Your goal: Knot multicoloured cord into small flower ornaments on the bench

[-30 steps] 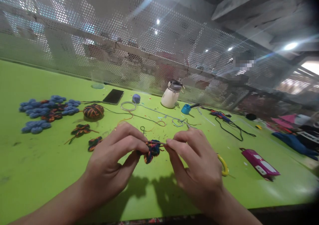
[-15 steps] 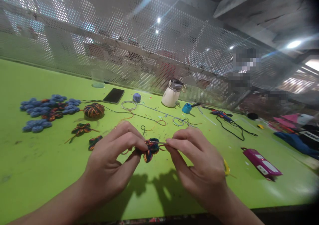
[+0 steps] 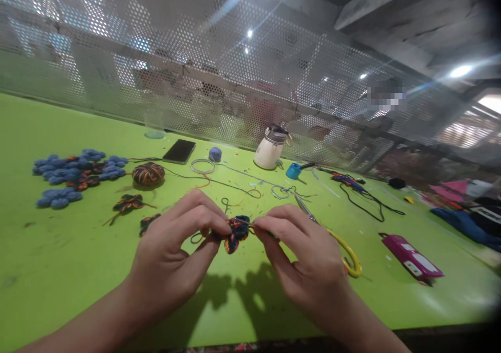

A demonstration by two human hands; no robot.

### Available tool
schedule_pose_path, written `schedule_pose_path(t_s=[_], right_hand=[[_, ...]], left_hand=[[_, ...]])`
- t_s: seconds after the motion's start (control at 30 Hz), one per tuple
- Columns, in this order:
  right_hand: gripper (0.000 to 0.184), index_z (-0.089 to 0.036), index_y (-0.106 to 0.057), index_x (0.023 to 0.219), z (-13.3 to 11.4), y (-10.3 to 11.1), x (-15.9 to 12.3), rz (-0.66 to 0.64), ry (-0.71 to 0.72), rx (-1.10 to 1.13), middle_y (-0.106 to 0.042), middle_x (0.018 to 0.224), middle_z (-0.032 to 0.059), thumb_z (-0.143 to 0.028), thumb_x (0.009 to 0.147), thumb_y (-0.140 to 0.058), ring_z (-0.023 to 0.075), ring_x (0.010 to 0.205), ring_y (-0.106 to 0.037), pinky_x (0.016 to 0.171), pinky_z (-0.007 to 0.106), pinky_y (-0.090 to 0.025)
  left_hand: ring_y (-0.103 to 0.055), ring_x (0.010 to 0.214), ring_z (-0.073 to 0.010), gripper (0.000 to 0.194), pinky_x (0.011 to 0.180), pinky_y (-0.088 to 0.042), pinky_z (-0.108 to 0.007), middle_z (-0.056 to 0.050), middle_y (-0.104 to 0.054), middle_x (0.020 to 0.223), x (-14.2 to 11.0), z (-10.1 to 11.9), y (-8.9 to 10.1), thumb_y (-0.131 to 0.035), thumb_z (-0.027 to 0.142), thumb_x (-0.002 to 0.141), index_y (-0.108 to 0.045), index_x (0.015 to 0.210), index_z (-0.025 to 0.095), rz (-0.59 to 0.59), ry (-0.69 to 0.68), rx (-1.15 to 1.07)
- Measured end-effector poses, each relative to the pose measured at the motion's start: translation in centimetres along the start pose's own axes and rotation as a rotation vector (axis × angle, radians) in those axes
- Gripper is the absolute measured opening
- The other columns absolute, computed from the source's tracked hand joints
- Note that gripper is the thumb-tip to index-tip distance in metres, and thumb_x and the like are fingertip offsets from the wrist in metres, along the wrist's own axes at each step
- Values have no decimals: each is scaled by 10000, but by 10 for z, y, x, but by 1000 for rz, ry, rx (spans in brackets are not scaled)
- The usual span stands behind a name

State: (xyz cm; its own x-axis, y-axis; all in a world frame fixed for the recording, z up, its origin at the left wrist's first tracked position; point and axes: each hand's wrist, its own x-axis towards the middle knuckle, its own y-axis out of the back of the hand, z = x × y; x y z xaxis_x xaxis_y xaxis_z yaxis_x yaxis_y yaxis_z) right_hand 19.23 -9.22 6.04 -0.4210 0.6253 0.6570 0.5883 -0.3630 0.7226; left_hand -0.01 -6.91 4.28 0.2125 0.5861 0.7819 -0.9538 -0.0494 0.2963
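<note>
Between the thumb and fingers of my left hand (image 3: 180, 238) is a small multicoloured crochet flower (image 3: 233, 242), dark with orange petals, held above the table. My right hand (image 3: 303, 248) pinches a thin metal crochet hook (image 3: 246, 222), whose tip lies at the flower's upper petals; its far end is hidden in the hand. Yarn runs from the flower toward the right fingers. A second multicoloured flower (image 3: 147, 224) lies partly behind my left hand, and another flower (image 3: 128, 203) rests farther left. The multicoloured yarn ball (image 3: 148, 174) sits behind them.
Blue crochet flowers (image 3: 58, 197) lie at the left. Yellow-handled scissors (image 3: 354, 262) are partly behind my right hand. Farther back are a phone (image 3: 179, 151), a white jar (image 3: 268, 152) and a blue pot (image 3: 293, 171). A magenta case (image 3: 410, 259) lies right, before a glue gun (image 3: 348, 181).
My right hand has shifted slightly left, closer to the flower, and less of the hook shows. More of the scissors is now visible behind it. The left hand is nearly still.
</note>
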Motion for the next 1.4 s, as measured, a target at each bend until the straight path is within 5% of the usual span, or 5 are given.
schedule_pose_path(t_s=[0.33,1.4], right_hand=[[251,-139,-594,1118,2,5,3,-213,-19,-81,-556,884,92,-174,920,-442,173,768,-515,658,314,-461],[270,-114,-615,1101,0,6,4,-236,7,-157,-540,852,94,-124,912,-423,173,762,-488,644,310,-433]], left_hand=[[-575,707,-143,219,569,-478,-252,-24,-583,755,0,-2,1,-526,-11,757,-619,761,187,-7,15,0],[-564,715,-138,240,596,-466,-254,-21,-576,758,1,0,1,-509,-35,748,-607,756,184,-37,-8,29]])
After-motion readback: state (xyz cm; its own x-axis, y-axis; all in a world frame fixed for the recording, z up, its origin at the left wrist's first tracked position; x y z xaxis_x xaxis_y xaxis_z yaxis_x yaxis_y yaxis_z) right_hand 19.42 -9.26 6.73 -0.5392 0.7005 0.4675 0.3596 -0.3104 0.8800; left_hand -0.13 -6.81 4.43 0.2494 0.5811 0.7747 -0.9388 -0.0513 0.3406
